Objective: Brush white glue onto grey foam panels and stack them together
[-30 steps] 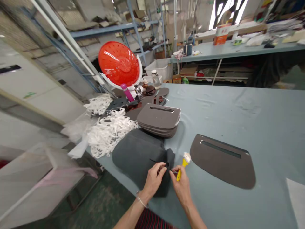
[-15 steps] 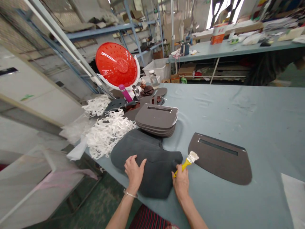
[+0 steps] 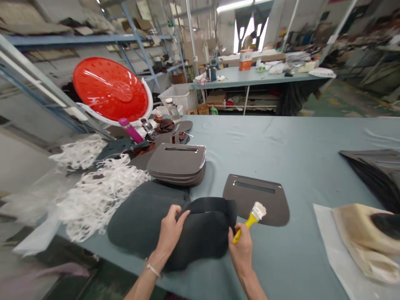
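Note:
My left hand (image 3: 169, 229) pinches the edge of a dark, soft sheet (image 3: 204, 239) that is lifted and curled off the pile. In my right hand (image 3: 242, 248) is a yellow-handled paintbrush (image 3: 249, 226), its bristles coated white and pointing up and away. The fingers of that hand also touch the right end of the lifted sheet. Under and left of it, another dark sheet (image 3: 134, 221) lies flat. Beyond my right hand rests a brown-grey panel (image 3: 256, 208) with a long slot. A stack of similar slotted panels (image 3: 176, 160) stands behind the sheets.
White tangled strips (image 3: 103, 193) heap at the left. Behind them are a red basket (image 3: 109, 91), a purple bottle (image 3: 131, 131) and a clear jar (image 3: 173, 111). Cream cloth (image 3: 362, 237) on white paper and black folded material (image 3: 375, 171) lie at the right. A person (image 3: 249, 41) is far back.
The upper dark sheet has risen and curled up between my hands, exposing the sheet beneath. My left hand has gone from resting on it to pinching it. The view has turned right.

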### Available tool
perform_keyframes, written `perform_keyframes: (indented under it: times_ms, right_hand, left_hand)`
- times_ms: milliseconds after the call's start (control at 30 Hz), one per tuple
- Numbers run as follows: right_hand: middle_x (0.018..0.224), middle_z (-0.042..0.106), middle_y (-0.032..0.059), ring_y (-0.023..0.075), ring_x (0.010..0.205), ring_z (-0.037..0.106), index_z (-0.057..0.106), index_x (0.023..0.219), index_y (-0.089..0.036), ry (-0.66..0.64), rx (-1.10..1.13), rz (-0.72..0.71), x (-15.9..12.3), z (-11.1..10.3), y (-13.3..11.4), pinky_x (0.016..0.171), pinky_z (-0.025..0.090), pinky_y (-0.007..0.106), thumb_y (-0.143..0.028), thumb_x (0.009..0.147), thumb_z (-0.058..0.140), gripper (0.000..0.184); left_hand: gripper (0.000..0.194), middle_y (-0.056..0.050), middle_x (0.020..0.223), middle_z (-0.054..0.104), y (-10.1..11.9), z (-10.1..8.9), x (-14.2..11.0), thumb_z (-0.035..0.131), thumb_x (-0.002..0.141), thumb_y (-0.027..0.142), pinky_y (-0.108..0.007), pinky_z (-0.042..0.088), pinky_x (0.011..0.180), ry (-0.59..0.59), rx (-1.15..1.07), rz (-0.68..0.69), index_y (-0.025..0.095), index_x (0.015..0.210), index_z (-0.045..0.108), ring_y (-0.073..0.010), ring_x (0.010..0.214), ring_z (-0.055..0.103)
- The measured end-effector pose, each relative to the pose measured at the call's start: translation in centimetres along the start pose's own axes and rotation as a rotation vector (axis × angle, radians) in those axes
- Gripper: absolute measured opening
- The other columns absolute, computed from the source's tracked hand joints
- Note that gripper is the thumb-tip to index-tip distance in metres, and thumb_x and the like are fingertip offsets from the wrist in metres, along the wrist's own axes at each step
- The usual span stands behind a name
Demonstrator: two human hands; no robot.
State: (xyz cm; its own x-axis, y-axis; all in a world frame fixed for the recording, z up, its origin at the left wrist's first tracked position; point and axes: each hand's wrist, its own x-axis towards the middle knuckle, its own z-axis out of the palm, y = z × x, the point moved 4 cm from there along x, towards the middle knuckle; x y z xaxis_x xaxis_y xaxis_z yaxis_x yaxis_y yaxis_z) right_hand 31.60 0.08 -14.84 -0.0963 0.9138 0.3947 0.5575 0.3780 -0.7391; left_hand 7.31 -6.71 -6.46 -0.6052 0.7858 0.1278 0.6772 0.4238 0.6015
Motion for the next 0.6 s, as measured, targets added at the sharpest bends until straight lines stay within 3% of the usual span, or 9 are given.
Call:
perform_keyframes:
  times_ms: [167, 267, 367, 433, 600]
  right_hand:
    - [0.076, 0.05, 0.0018, 0.0169, 0.07, 0.05, 0.046, 0.088, -0.019, 0.224, -0.291, 0.087, 3.7, -8.5, 3.0, 0.069, 0.039, 0.027, -0.041, 0.086, 0.05, 0.022]
    - [0.077, 0.05, 0.0035, 0.0187, 0.07, 0.049, 0.048, 0.09, -0.019, 0.287, -0.468, 0.15, 5.0, -10.9, 5.3, 0.066, 0.037, 0.028, -0.049, 0.085, 0.049, 0.031]
    - [0.079, 0.05, 0.0056, 0.0197, 0.069, 0.047, 0.05, 0.095, -0.017, 0.268, -0.596, 0.219, 5.0, -10.6, 8.5, 0.062, 0.036, 0.028, -0.054, 0.084, 0.048, 0.038]
    - [0.079, 0.051, 0.0063, 0.0204, 0.07, 0.047, 0.05, 0.095, -0.017, 0.202, -0.624, 0.199, 4.5, -9.5, 10.6, 0.063, 0.036, 0.029, -0.05, 0.087, 0.045, 0.035]
    - [0.081, 0.053, 0.0059, 0.0214, 0.078, 0.048, 0.049, 0.09, -0.019, 0.024, -0.671, 0.12, 3.3, -7.2, 13.6, 0.068, 0.036, 0.029, -0.031, 0.089, 0.045, 0.014]
  left_hand:
    - [0.03, 0.005, 0.069, 0.051, 5.8, 7.5, 3.8, 0.053, 0.079, 0.051, -0.023, 0.038, 0.064, -0.113, -0.183, 0.121, 0.021, 0.078, 0.046, -0.0118, 0.064, 0.049]
    - [0.031, 0.001, 0.081, 0.058, 7.3, 12.8, 5.7, 0.056, 0.077, 0.049, -0.027, 0.042, 0.073, -0.2, -0.271, 0.139, 0.022, 0.09, 0.048, -0.0156, 0.077, 0.057]
    - [0.044, -0.005, 0.091, 0.062, 6.5, 17.5, 6.5, 0.062, 0.074, 0.044, -0.034, 0.045, 0.081, -0.297, -0.301, 0.028, 0.02, 0.106, 0.045, -0.0203, 0.087, 0.061]
    - [0.049, -0.008, 0.095, 0.063, 5.5, 19.5, 6.4, 0.064, 0.073, 0.037, -0.037, 0.046, 0.084, -0.335, -0.289, -0.02, 0.018, 0.112, 0.042, -0.0224, 0.092, 0.062]
    - [0.05, -0.012, 0.111, 0.059, 3.9, 21.0, 5.7, 0.06, 0.073, 0.017, -0.039, 0.043, 0.094, -0.335, -0.278, 0.011, 0.019, 0.119, 0.039, -0.0229, 0.111, 0.055]
